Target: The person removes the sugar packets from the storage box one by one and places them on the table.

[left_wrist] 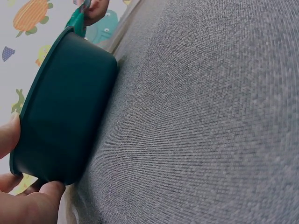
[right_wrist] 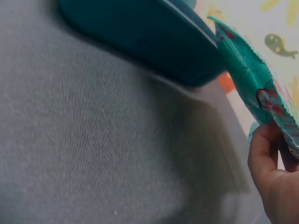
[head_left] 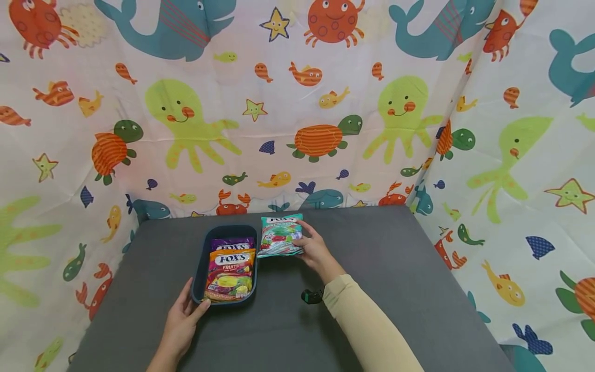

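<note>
A dark blue plastic tub (head_left: 200,268) stands on the grey table, its long side running away from me. My left hand (head_left: 178,323) grips its near left corner, thumb at the rim and fingers against the wall. Inside lie an orange Fox's Fruits candy bag (head_left: 230,274) and, partly behind it, a purple Fox's candy bag (head_left: 232,242). Just right of the tub's far end, my right hand (head_left: 316,250) pinches the right edge of a mint-green Fox's candy bag (head_left: 281,236). That bag is raised above the table, as its shadow in the right wrist view shows.
Grey cloth covers the table (head_left: 409,268). A curtain (head_left: 279,129) printed with sea animals hangs behind it and along both sides. A small black device (head_left: 311,296) with a green patch shows beside the right sleeve cuff.
</note>
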Tool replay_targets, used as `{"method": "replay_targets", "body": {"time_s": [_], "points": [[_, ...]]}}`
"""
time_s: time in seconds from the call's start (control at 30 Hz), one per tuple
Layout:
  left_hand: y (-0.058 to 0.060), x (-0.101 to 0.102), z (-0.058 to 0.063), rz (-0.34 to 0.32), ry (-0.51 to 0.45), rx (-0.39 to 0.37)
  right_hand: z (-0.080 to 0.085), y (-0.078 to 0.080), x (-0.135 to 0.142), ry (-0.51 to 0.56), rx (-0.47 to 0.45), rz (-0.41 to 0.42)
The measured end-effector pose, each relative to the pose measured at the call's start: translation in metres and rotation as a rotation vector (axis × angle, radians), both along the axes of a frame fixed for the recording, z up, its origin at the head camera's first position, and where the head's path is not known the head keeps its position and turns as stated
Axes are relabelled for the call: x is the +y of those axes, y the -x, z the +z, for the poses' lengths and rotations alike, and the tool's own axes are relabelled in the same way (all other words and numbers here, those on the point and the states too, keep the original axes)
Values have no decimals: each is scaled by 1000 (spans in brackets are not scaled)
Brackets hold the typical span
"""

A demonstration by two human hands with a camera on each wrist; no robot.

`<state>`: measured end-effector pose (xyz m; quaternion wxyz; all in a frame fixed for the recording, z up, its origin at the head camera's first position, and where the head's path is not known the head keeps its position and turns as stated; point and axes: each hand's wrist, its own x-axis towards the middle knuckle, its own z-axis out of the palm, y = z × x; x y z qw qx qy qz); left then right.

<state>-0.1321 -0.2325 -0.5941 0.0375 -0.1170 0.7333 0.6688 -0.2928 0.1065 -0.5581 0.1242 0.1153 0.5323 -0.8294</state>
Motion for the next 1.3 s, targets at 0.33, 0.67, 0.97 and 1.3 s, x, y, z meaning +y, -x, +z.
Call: {"method": "replay_targets", "body": {"time_s": [0.33,0.67,0.97,1.3], "points": [[1,-2,-4,5,8,-5,-19,8,6,-33,-14,-20],[0,-2,-5,14,8,2,-32,12,4,-77,-27,10],[1,-1,-4,6,21,13,-35,10,6,-266,23,7],[0,-1,-2,8,10,12,-33,1,6,-929,290,22]]}}
